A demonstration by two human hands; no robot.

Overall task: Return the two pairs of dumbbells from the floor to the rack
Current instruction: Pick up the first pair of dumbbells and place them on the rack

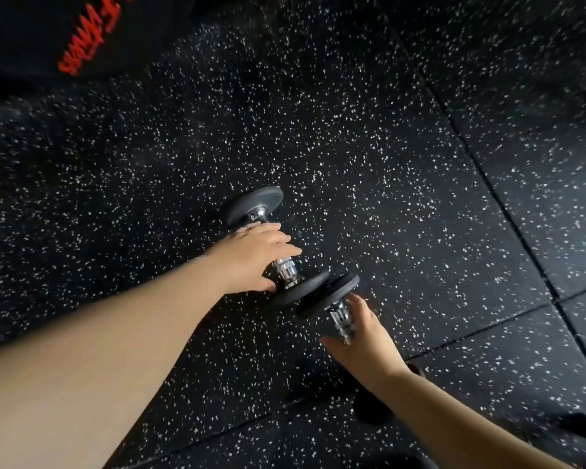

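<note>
Two black dumbbells with chrome handles lie end to end on the speckled rubber floor. The far dumbbell (256, 204) has my left hand (251, 255) laid over its handle, fingers stretched across the far side and thumb on the near side, not curled around it. The near dumbbell (329, 294) touches it plate to plate. My right hand (362, 346) cups that dumbbell's handle between thumb and fingers, without closing on it. Its other head (372, 411) shows only as a dark shape under my right wrist. No rack is in view.
A black surface with red lettering (88, 38) fills the upper left corner. Seams between floor tiles (508, 214) run diagonally on the right. A dark object (582, 431) sits at the lower right edge.
</note>
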